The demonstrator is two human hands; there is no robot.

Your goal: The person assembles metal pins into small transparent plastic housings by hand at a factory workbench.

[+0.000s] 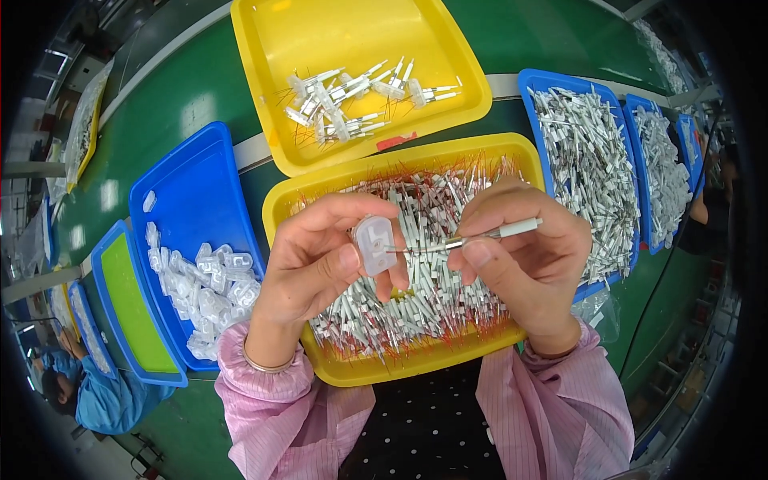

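Between the thumb and fingers of my left hand is a translucent white plastic housing, its flat face with a small hole turned toward my right hand. My right hand pinches a slim white rod-shaped part with a metal section and thin wire leads. The wire end points left and reaches the face of the housing; whether it enters the hole I cannot tell. Both hands are above a yellow tray heaped with white rod parts that have red wires.
A blue tray of loose clear housings stands at the left. The far yellow tray holds several joined pieces. At the right, another blue tray is full of white rods. A person in blue is at the far left.
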